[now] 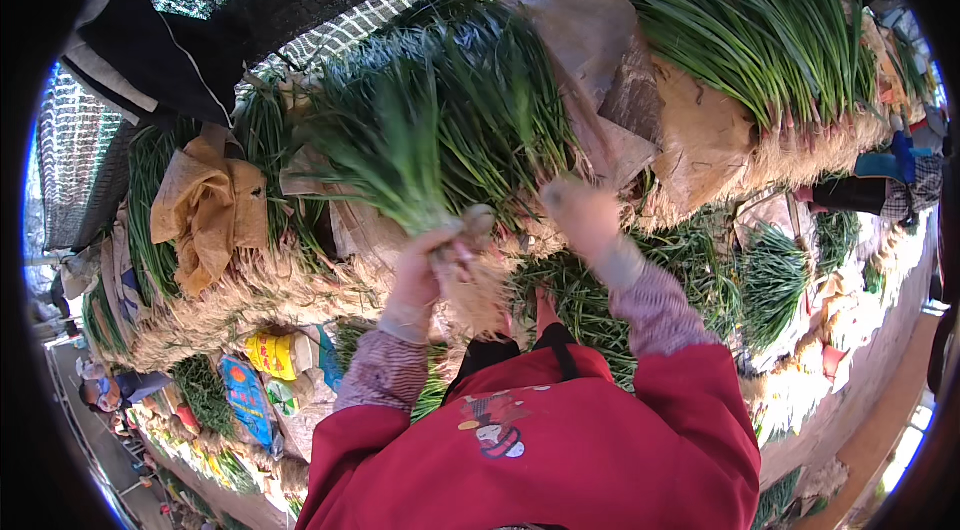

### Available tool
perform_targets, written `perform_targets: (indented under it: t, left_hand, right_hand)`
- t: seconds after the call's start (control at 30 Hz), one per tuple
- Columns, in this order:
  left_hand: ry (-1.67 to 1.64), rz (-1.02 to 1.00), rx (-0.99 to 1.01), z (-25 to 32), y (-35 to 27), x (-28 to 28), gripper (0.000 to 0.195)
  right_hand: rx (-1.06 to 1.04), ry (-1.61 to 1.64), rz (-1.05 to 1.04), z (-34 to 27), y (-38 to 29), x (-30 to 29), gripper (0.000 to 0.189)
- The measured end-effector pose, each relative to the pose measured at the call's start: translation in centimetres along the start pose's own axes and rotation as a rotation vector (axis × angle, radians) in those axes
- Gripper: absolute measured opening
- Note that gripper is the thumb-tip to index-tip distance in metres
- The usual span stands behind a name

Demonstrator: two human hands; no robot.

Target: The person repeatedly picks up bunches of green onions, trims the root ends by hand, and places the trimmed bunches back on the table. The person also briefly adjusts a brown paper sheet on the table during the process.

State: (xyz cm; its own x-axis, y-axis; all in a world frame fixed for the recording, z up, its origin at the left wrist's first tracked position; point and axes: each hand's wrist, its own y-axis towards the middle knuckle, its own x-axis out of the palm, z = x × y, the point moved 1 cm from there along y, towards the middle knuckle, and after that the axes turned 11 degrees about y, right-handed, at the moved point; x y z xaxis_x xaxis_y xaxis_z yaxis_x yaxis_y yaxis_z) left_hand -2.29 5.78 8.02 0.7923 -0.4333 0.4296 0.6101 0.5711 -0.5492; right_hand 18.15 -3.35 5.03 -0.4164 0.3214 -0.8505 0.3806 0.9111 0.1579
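Observation:
My left hand (421, 273) grips a bunch of long green chives (409, 185) near its base. The leaves fan away from me and are blurred, and the pale, stringy roots (472, 293) hang toward my apron. To the right, my right hand (585, 218) is raised beside the near edge of a large heap of chives (487, 87). It is smeared by motion, so its fingers and anything in them cannot be made out. The heap lies with leaves pointing away and roots facing me.
Brown sheeting (600, 72) separates the heap from another chive pile (750, 27). A tan cloth (210, 207) lies on the left. Loose greens (585, 305) cover the ground around my feet. Printed sacks (251, 399) lie lower left. Other people (124, 387) are at both sides.

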Motion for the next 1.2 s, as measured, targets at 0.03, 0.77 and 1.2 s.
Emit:
perform_targets:
  t: [0.03,0.77,1.2]
  left_hand:
    - [-0.103,-0.022,-0.076,-1.7,1.5,0.6,0.037]
    - [-0.892,-0.23,-0.286,-5.8,-2.9,0.7,0.029]
    - [-0.764,-0.216,-0.261,-5.5,-2.7,0.3,0.018]
  right_hand:
    - [-0.206,0.129,0.027,-1.7,-1.6,-0.7,0.009]
    - [0.654,2.223,-0.76,-0.9,-1.5,9.6,0.024]
    - [0.651,1.614,0.058,-5.1,-1.5,5.7,0.028]
